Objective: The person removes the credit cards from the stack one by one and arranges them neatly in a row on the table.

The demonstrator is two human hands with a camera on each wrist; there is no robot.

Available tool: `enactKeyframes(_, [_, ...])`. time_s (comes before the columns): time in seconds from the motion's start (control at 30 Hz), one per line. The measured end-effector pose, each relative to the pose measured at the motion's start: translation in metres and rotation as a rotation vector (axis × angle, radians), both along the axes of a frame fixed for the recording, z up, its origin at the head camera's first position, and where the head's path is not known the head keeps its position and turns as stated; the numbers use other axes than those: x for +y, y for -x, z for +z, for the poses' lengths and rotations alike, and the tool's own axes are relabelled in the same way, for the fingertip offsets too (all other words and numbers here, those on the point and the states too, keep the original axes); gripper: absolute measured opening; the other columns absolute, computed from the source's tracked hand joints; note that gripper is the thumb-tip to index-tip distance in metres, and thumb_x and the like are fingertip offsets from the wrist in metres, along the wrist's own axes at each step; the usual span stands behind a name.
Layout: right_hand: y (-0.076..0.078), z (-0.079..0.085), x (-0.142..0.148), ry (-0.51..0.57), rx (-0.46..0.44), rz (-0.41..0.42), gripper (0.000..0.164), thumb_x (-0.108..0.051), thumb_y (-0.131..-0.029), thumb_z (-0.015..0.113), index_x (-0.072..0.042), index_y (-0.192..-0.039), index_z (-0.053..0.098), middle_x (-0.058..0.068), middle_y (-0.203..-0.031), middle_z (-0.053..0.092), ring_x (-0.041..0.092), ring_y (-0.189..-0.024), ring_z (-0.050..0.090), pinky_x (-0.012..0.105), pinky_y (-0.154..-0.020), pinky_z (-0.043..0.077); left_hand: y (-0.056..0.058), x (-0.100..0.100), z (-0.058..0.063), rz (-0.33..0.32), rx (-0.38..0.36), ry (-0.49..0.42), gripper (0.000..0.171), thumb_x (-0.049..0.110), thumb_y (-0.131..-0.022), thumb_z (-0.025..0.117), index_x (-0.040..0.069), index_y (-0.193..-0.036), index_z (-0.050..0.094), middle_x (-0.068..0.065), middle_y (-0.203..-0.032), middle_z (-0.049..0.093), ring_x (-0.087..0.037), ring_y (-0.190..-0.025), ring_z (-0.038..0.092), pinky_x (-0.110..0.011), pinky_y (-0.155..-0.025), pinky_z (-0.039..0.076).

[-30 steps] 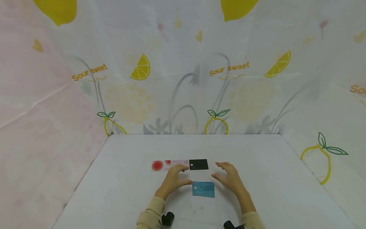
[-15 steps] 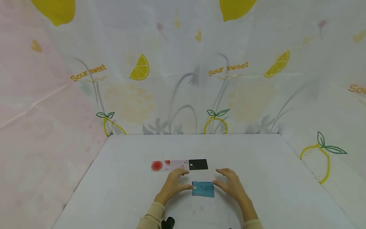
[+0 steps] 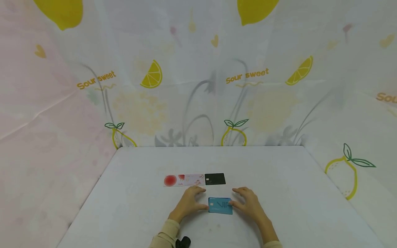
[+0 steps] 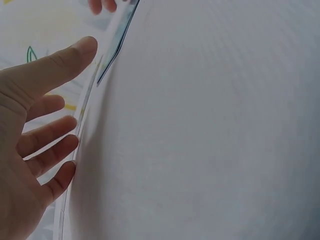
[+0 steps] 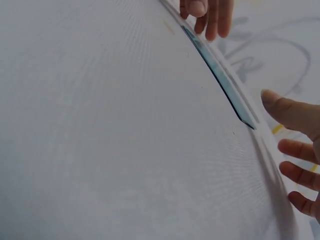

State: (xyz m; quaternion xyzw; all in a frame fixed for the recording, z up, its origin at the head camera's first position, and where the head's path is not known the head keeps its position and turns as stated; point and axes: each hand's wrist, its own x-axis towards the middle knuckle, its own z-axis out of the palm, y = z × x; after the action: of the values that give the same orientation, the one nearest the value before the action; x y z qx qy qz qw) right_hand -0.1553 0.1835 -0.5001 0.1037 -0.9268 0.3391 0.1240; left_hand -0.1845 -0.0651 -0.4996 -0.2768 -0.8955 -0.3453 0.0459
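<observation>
A blue card printed "VIP" (image 3: 218, 206) lies flat on the white table, a dark edge showing along its top left. My left hand (image 3: 187, 204) is at its left side, thumb tip right at the card's edge and fingers loosely curved. Opposite, my right hand (image 3: 250, 204) has its thumb overlapping the card's right edge in the head view. Both wrist views show the blue card (image 4: 120, 40) edge-on and low, with the right thumb (image 5: 287, 111) a little off its near corner. Neither hand grips anything.
Behind the blue card, a black VIP card (image 3: 216, 178) lies end to end with a pink strip printed with red fruit (image 3: 190, 179). The white table (image 3: 142, 203) is bordered by a lemon-patterned cloth backdrop (image 3: 198, 103).
Both hands have drawn slightly nearer the person; the left fingers no longer overlap the pink strip. The right thumb has come inward over the blue card's edge. The cards lie where they were.
</observation>
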Motion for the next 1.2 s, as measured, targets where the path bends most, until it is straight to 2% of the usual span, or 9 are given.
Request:
enactKeyframes(0.23, [0.002, -0.004, -0.001, -0.055, 0.008, 0.008, 0.048, -0.035, -0.065, 0.076, -0.009, -0.104, 0.065, 0.008, -0.1, 0.059, 0.03, -0.096, 0.052, 0.053, -0.078, 0.038, 0.0, 0.003, 0.001, 0.009, -0.01, 0.123, 0.067, 0.041, -0.055, 0.081, 0.004, -0.108, 0.062, -0.005, -0.101, 0.055, -0.022, -0.097, 0.047, -0.041, -0.083, 0.039])
enactKeyframes(0.5, [0.002, -0.005, -0.006, -0.113, -0.081, -0.005, 0.052, -0.042, -0.065, 0.074, -0.012, -0.106, 0.065, 0.007, -0.104, 0.054, 0.029, -0.098, 0.044, 0.05, -0.077, 0.03, 0.003, 0.005, -0.001, -0.001, 0.016, 0.161, 0.067, 0.047, -0.054, 0.079, 0.006, -0.106, 0.064, 0.002, -0.094, 0.048, -0.015, -0.088, 0.042, -0.035, -0.076, 0.037])
enactKeyframes(0.6, [0.002, -0.005, -0.008, -0.139, -0.088, -0.013, 0.052, -0.045, -0.064, 0.073, -0.014, -0.106, 0.065, 0.006, -0.106, 0.052, 0.028, -0.099, 0.042, 0.05, -0.078, 0.029, 0.003, 0.006, -0.001, -0.005, 0.03, 0.172, 0.066, 0.048, -0.056, 0.077, 0.006, -0.106, 0.064, 0.001, -0.094, 0.048, -0.015, -0.088, 0.041, -0.033, -0.074, 0.036])
enactKeyframes(0.83, [0.003, -0.004, -0.012, -0.142, -0.091, -0.001, 0.048, -0.045, -0.062, 0.075, -0.017, -0.101, 0.067, 0.007, -0.109, 0.05, 0.029, -0.1, 0.04, 0.05, -0.079, 0.027, 0.004, 0.009, -0.002, -0.004, 0.05, 0.172, 0.051, 0.043, -0.063, 0.075, 0.012, -0.101, 0.066, 0.001, -0.092, 0.046, -0.015, -0.086, 0.041, -0.032, -0.071, 0.035])
enactKeyframes(1.07, [0.001, 0.0, -0.012, -0.179, -0.12, 0.027, 0.056, -0.052, -0.058, 0.074, -0.019, -0.102, 0.067, 0.009, -0.114, 0.05, 0.032, -0.104, 0.039, 0.052, -0.08, 0.026, 0.005, 0.011, -0.001, -0.001, 0.032, 0.17, 0.039, 0.041, -0.065, 0.075, 0.017, -0.095, 0.068, 0.002, -0.089, 0.043, -0.015, -0.084, 0.039, -0.031, -0.07, 0.034])
enactKeyframes(1.2, [0.0, 0.002, -0.013, -0.163, -0.112, 0.038, 0.053, -0.049, -0.058, 0.075, -0.018, -0.1, 0.068, 0.01, -0.116, 0.05, 0.033, -0.105, 0.039, 0.053, -0.081, 0.025, 0.005, 0.012, 0.001, -0.003, 0.013, 0.175, 0.034, 0.038, -0.066, 0.075, 0.018, -0.092, 0.069, 0.001, -0.089, 0.044, -0.016, -0.085, 0.04, -0.032, -0.07, 0.034])
